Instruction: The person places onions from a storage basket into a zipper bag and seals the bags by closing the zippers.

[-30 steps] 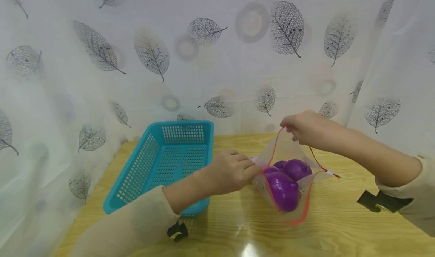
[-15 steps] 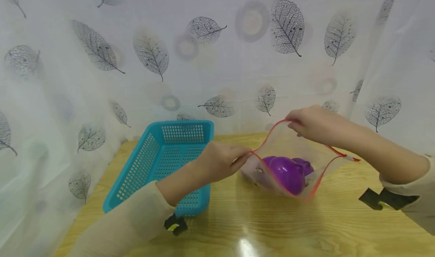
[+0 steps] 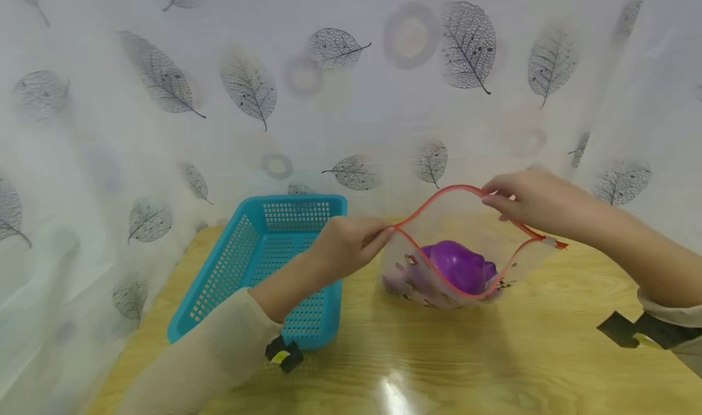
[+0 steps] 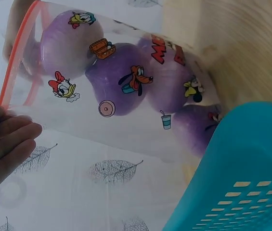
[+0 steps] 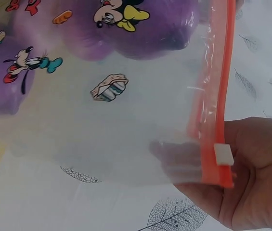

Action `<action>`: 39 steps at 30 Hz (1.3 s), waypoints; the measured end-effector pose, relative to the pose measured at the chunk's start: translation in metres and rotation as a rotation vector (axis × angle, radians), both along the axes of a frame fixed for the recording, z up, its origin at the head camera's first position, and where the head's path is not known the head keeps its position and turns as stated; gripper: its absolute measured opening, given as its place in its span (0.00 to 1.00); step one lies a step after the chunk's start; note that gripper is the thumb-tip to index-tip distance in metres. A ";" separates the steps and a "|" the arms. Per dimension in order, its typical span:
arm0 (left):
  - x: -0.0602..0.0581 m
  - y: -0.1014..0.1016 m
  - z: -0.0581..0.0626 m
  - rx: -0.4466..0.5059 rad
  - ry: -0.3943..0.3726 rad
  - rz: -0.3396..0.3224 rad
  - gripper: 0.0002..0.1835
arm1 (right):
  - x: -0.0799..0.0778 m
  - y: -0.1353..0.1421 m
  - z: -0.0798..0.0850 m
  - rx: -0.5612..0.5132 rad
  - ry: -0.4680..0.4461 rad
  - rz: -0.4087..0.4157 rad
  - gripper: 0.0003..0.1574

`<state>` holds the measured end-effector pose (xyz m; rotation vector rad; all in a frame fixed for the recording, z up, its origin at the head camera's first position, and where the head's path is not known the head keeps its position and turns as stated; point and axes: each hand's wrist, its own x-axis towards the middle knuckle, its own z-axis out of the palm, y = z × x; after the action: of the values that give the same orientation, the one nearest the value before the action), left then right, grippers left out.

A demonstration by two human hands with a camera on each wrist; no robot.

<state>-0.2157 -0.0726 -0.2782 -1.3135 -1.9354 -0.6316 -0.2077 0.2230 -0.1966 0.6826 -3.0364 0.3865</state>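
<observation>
A clear zip bag [image 3: 399,272] with a red zip rim and cartoon prints sits on the table, its mouth spread open. Several glossy purple round things with pointed tips [image 3: 455,266] lie inside; in the left wrist view these purple things [image 4: 121,82] show through the plastic. My left hand [image 3: 348,244] pinches the left end of the rim between thumb and fingers. At the far right part of the rim, my right hand [image 3: 540,202] pinches the red edge. Near it the white slider [image 5: 224,154] sits at the zip's end in the right wrist view.
A turquoise perforated basket [image 3: 329,308] stands left of the bag, under and behind my left forearm. The wooden table [image 3: 439,360] ends at a white curtain [image 3: 373,116] with leaf prints, which hangs behind and at the sides.
Both hands have drawn apart, the left one up and left, the right one rightward. The bag's mouth is spread wider, and the purple things have settled back deeper inside.
</observation>
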 end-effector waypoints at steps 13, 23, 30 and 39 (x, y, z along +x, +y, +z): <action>-0.008 -0.007 0.000 0.063 -0.211 -0.024 0.06 | 0.027 0.036 -0.015 -0.265 -0.011 -0.055 0.19; -0.009 -0.011 0.001 0.095 -0.322 0.014 0.08 | 0.043 0.060 -0.046 -0.396 0.003 -0.171 0.23; -0.012 -0.015 0.002 0.119 -0.354 0.040 0.08 | 0.044 0.058 -0.049 -0.462 -0.043 -0.217 0.17; -0.022 -0.019 0.004 0.159 -0.344 0.100 0.09 | 0.039 0.056 -0.047 -0.465 0.017 -0.203 0.11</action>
<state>-0.2377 -0.0920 -0.2739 -1.0549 -2.1555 -0.9910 -0.1690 0.2787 -0.2441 0.3425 -2.7943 1.0209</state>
